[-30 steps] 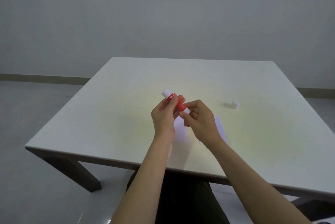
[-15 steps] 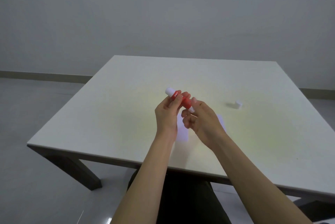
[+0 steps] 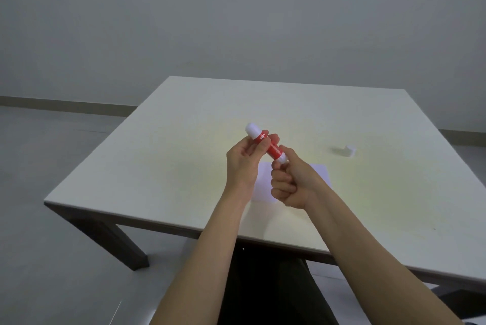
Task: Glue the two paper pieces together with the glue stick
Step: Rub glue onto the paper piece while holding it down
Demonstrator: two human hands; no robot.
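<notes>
Here the glue stick (image 3: pixel 265 144) is held above the tabletop (image 3: pixel 184 167), left hand (image 3: pixel 243 161) fingers closed on its red barrel, right hand (image 3: pixel 292 180) fingers pinching its lower end; paper pieces (image 3: pixel 264 185) lie beneath, a white cap (image 3: pixel 350 151) well apart.

The red glue stick (image 3: pixel 266 145) with white ends is tilted above the desk (image 3: pixel 184 167), held at both ends; white paper pieces (image 3: pixel 263 185) lie flat beneath it, a small white cap (image 3: pixel 350 151) off to its right

Plain grey wall (image 3: pixel 236 9), grey floor (image 3: pixel 52 259), pale table (image 3: pixel 184 167) on dark legs
</notes>
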